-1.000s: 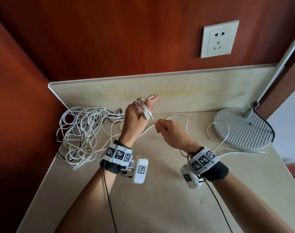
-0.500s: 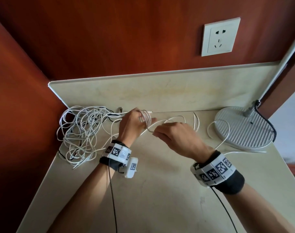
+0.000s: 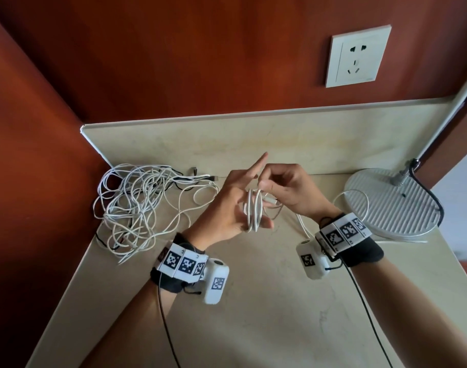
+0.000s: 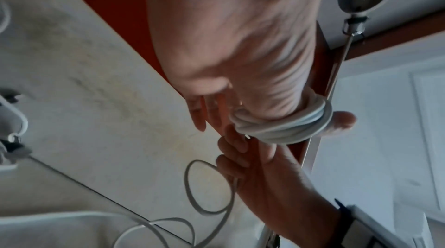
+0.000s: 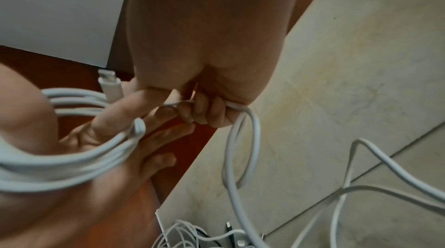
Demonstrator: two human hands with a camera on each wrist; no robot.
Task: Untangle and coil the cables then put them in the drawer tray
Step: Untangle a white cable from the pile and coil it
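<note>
While two hands (image 3: 253, 197) wind, one cable (image 3: 254, 211) coils.

cable tangle (image 3: 144, 205) blocking left, lamp base (image 3: 391, 203) right, bare counter (image 3: 267, 314) between

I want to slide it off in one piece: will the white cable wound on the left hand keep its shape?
Probably not unaided. The white cable looks thin and floppy; its loose tail sags in curves. Its loops sit loosely round the left hand, so they would likely spring apart unless pinched.
</note>
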